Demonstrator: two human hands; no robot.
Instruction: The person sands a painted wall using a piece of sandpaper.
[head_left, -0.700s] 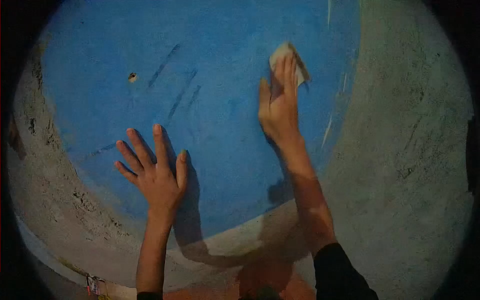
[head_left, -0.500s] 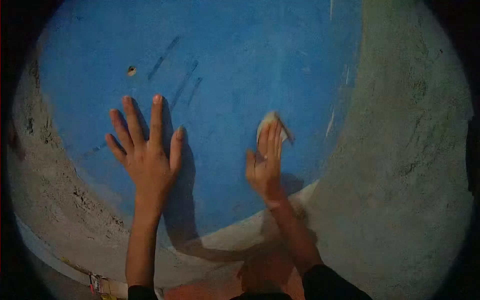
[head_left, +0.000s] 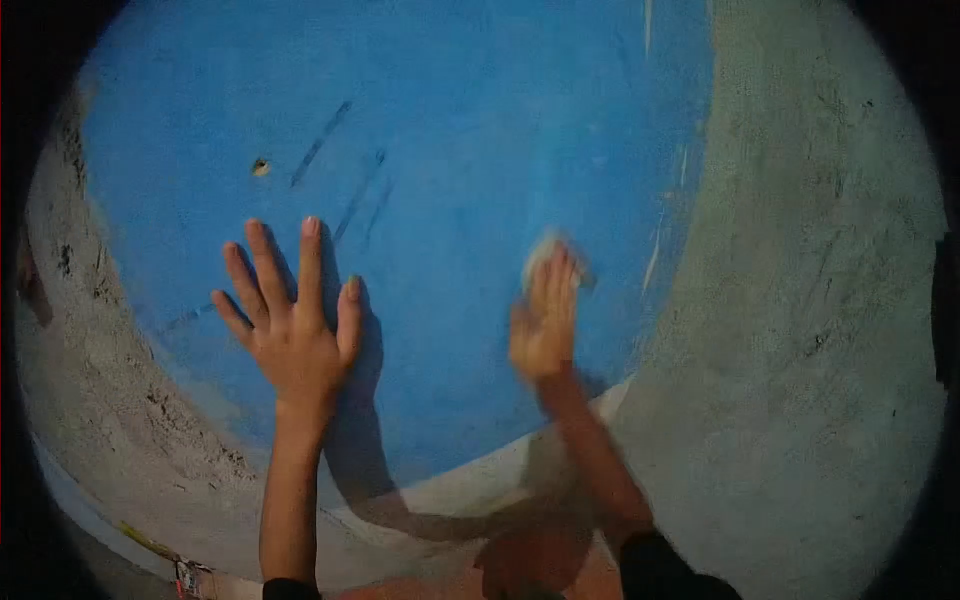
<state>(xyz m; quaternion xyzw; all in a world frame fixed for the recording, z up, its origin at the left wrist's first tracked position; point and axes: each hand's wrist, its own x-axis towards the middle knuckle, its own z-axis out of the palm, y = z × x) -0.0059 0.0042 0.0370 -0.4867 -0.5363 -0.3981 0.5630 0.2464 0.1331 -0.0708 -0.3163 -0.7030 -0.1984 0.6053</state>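
Note:
My left hand [head_left: 303,335] lies flat on the blue painted patch [head_left: 450,180] of the wall, fingers spread, holding nothing. Several dark streaks [head_left: 322,144] and a small hole [head_left: 261,167] are above its fingertips. To the right, my right hand [head_left: 546,325] presses a pale folded sheet [head_left: 541,254] against the blue paint, its fingers held together over it. Motion blurs this hand and the sheet, so I cannot tell whether it is sandpaper or cloth.
Bare grey-green plaster [head_left: 790,270] borders the blue paint on the right. Rough, pitted plaster [head_left: 150,400] runs down the left. Small items [head_left: 190,578] lie at the lower left. Shadows of my arms and head fall on the wall.
My right hand, with the pale sheet under it, has shifted slightly right along the wall. My left hand stays flat in place while the view has tilted up a little.

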